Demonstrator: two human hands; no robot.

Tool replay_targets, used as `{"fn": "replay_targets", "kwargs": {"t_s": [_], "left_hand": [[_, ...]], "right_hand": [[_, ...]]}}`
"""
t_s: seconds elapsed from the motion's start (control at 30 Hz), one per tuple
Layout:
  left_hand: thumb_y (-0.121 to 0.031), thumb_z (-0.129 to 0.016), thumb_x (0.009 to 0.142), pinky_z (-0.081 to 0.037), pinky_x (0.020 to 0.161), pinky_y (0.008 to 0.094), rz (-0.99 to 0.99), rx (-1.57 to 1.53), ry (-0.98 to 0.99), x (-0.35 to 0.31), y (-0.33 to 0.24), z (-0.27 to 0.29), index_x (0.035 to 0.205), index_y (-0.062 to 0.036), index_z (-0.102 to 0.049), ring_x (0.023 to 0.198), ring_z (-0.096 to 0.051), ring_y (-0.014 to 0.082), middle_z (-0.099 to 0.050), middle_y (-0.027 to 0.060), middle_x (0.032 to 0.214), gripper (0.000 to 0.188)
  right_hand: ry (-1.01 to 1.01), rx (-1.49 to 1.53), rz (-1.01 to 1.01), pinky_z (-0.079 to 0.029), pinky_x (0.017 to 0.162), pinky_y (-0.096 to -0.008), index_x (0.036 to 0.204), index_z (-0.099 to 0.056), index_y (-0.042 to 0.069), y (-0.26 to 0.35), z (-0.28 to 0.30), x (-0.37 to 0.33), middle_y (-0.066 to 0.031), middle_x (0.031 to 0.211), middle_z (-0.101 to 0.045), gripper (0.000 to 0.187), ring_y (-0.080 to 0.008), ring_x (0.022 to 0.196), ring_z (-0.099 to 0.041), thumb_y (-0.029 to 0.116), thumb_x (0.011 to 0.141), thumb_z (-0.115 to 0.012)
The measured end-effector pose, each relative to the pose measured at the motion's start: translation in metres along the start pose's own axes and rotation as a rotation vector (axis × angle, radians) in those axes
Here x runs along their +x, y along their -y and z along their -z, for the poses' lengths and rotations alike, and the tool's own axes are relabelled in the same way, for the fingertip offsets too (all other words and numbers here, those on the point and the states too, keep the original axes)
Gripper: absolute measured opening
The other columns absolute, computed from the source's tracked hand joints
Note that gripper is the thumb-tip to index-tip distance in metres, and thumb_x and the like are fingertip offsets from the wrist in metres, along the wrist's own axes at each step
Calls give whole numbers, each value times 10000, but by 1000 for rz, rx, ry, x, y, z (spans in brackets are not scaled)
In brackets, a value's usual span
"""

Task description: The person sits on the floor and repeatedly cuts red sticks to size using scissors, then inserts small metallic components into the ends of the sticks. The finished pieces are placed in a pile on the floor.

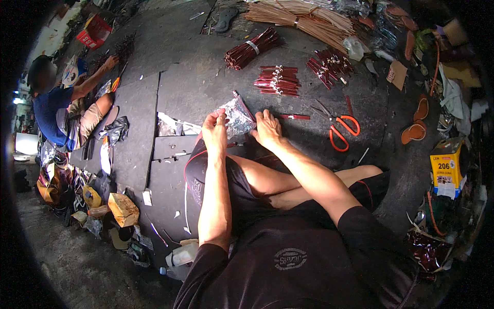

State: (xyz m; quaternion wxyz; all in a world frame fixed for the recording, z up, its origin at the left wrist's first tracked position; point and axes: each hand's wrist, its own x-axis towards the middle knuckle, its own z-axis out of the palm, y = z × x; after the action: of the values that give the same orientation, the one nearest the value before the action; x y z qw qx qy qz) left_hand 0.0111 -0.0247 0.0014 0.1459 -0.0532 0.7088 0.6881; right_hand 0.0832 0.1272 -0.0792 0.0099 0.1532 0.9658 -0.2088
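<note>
In the head view, a clear plastic bag (240,119) with a dark red edge lies between the two hands, above the dark floor sheet (206,67) and just beyond the person's crossed legs. The left hand (215,127) is at the bag's left edge, its fingers curled and the tips drawn close together; I cannot tell whether film is caught in that grip. The right hand (267,129) is back-up at the bag's right side, fingers bent downward and thumb near the bag's corner; how far its grip is closed, and on what, is hidden.

Just right of the right hand lies a short dark red strip (296,117). Farther right are scissors (337,122) with orange handles, blades apart, and another narrow red strip (349,105) near them. Beyond the hands lies a row of dark red strips (278,85) with silvery ties, a looser pile of similar pieces (324,69) to its right, and a banded bundle of dark red sticks (247,54). Long tan sticks (288,18) are bundled at the far edge.

At right are brown sandals (413,133) and a yellow box (445,167); at left, a co-worker (54,113) in a blue shirt sits reaching outward.
</note>
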Motion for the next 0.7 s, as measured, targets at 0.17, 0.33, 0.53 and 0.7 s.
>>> {"fn": "replay_targets", "kwargs": {"t_s": [0.17,0.33,0.53,0.7], "left_hand": [[-108,-547,956,-480,709,255,-42,-60,-42,7,7,1,1055,-34,-656,813,-628,116,-668,34,914,166],[-96,-540,956,-474,696,244,-38,-19,0,8,7,-1,1063,-22,-658,809,-634,116,-677,41,923,175],[-114,-549,944,-467,668,243,-58,79,105,11,14,-2,1048,-26,-664,795,-639,117,-675,44,892,178],[-155,-561,935,-500,707,281,-162,325,340,1,16,-7,1086,-8,-654,802,-652,149,-681,70,880,230]], "right_hand": [[-165,86,11,-497,790,-459,1007,-549,4,-18,-9,13,-212,1013,-555,315,-389,940,-592,161,800,-727],[-192,192,79,-528,752,-478,944,-581,24,-16,0,11,-195,963,-608,177,-392,885,-633,125,827,-667],[-225,42,156,-513,754,-493,941,-572,9,-27,26,8,-205,987,-611,199,-396,903,-628,117,812,-680],[-55,323,-25,-499,724,-453,922,-673,63,-47,99,3,-176,814,-676,190,-362,808,-672,232,839,-699]]}}
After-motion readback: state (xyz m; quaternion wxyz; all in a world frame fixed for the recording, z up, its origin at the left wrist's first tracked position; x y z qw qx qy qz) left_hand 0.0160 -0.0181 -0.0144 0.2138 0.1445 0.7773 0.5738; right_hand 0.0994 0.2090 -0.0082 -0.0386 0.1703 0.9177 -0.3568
